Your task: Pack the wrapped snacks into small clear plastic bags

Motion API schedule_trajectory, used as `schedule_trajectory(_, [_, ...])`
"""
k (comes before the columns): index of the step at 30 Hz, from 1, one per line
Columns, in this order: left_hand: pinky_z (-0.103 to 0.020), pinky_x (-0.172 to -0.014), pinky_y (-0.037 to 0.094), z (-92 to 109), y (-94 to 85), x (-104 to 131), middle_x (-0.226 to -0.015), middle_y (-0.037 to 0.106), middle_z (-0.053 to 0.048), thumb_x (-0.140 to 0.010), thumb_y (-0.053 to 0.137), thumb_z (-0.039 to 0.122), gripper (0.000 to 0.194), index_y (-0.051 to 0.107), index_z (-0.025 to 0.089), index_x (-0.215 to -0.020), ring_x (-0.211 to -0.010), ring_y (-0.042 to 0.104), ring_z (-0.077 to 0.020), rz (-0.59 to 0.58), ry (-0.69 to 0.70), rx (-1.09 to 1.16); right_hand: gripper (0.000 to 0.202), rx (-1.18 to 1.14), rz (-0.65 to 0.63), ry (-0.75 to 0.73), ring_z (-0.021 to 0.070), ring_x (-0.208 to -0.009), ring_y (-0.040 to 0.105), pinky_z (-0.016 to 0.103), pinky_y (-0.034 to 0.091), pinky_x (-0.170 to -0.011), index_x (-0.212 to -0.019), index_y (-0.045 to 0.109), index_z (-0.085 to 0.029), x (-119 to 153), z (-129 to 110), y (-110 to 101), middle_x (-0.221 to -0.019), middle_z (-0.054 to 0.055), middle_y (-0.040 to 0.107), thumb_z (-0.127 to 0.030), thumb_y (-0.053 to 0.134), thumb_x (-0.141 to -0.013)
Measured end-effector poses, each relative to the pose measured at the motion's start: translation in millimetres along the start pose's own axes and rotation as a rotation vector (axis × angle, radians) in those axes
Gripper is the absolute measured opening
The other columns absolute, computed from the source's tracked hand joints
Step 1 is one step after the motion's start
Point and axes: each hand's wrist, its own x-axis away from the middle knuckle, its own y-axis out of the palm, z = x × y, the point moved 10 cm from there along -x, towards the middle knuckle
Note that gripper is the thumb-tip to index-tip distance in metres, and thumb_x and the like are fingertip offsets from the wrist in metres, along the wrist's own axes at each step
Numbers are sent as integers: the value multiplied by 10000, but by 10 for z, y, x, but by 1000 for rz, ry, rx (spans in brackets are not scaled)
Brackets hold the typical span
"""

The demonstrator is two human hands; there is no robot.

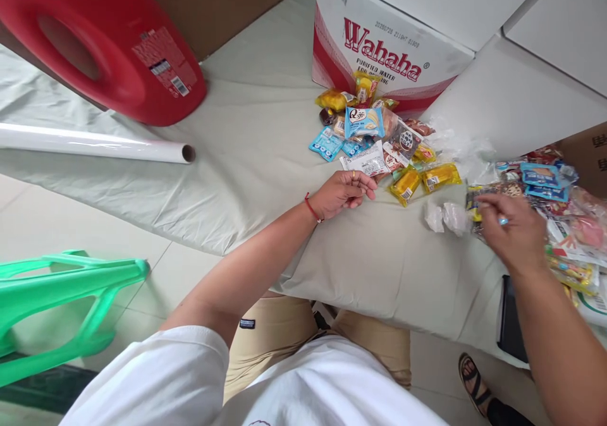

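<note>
My left hand (pixel 345 193) rests at the near edge of a pile of wrapped snacks, its fingers loosely curled with nothing visible in them. Just beyond it lie a white snack packet (pixel 364 160) and a blue-and-white snack packet (pixel 364 122). Two yellow snack packets (pixel 405 184) are to its right. My right hand (pixel 515 227) is over a second heap of snacks, fingers bent together and slightly blurred. Whatever its fingertips may pinch is hidden. Beside them are crumpled clear wrappers (pixel 455 218) and a dark, yellow-edged packet (pixel 475 200). Blue snack packets (pixel 542 176) lie behind this hand.
A Wahaha water carton (pixel 379 53) stands behind the snacks. A red jug (pixel 156 47) and a white roll (pixel 95 143) occupy the left of the cloth-covered table (pixel 256 129). A green stool (pixel 90 299) is at lower left, a dark object (pixel 511 318) by my right forearm. Another person's sandalled foot (pixel 474 382) shows below.
</note>
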Motion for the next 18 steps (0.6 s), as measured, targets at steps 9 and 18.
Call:
schedule_trajectory(9, [-207, -439, 256, 15, 77, 42, -786, 681, -13, -713, 840, 376, 351, 644, 136, -879, -445, 461, -25, -53, -21, 13, 343, -349, -124, 277, 202, -711, 612, 337, 458, -678, -916, 732, -190, 224, -612, 648, -851, 81, 723, -506, 597, -921])
schedule_trajectory(18, [-229, -632, 425, 58, 171, 96, -996, 605, -11, -779, 832, 542, 476, 589, 184, -978, -721, 545, -80, 45, 162, -430, 247, -1040, -61, 206, 159, -776, 655, 308, 546, -753, -938, 722, -235, 345, -1592, 894, -863, 7, 712, -470, 766, -879])
